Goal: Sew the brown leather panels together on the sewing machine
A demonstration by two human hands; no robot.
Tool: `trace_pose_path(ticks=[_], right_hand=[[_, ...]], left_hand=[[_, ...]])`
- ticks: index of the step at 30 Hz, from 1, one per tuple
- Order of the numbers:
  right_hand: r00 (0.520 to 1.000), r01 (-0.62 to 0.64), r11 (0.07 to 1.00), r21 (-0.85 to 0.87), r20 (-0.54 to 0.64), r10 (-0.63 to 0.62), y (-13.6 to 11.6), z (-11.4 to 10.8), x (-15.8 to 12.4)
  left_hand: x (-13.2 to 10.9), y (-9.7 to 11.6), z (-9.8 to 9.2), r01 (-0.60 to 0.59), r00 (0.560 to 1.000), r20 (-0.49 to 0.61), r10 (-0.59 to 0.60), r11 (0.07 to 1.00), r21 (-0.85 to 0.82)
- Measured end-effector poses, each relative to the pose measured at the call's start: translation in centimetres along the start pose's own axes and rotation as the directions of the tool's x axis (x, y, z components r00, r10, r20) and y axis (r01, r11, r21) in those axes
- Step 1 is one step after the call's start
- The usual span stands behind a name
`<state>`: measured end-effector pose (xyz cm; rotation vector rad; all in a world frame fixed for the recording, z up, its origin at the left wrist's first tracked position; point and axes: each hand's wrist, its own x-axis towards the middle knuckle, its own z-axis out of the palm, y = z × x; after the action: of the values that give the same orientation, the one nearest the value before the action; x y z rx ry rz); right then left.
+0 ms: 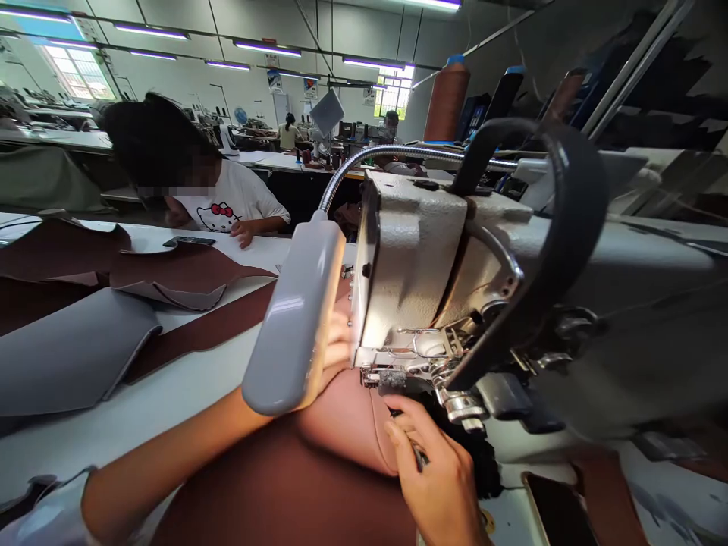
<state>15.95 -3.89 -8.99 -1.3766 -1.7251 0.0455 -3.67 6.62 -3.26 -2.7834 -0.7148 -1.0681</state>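
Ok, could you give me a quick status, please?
Left hand on brown leather, partly hidden by lamp. Right hand pinching thin tool under sewing machine.

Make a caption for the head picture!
Left hand presses brown leather at the sewing machine; right hand pinches a thin tool, beside the lamp.

The one head camera looks forward and down, very near the sewing machine (409,258); the workshop hall (239,83) lies far behind it.
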Motion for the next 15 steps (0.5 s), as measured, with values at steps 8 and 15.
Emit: trace_pose_path(ticks=[8,15], right_hand=[[0.987,0.010,0.998,0.057,0.162,-0.020,3.6,-2.0,-3.0],[0.679,-0.682,0.374,0.629,0.734,0.005,4.1,-3.2,-1.5]], left_hand=[[-5.4,5.4,1.9,-0.216,0.976,-0.024,0.215,0.953,-0.213],[-5.7,7.5,1.9,-0.191,0.971,-0.139,0.196,0.981,0.044]])
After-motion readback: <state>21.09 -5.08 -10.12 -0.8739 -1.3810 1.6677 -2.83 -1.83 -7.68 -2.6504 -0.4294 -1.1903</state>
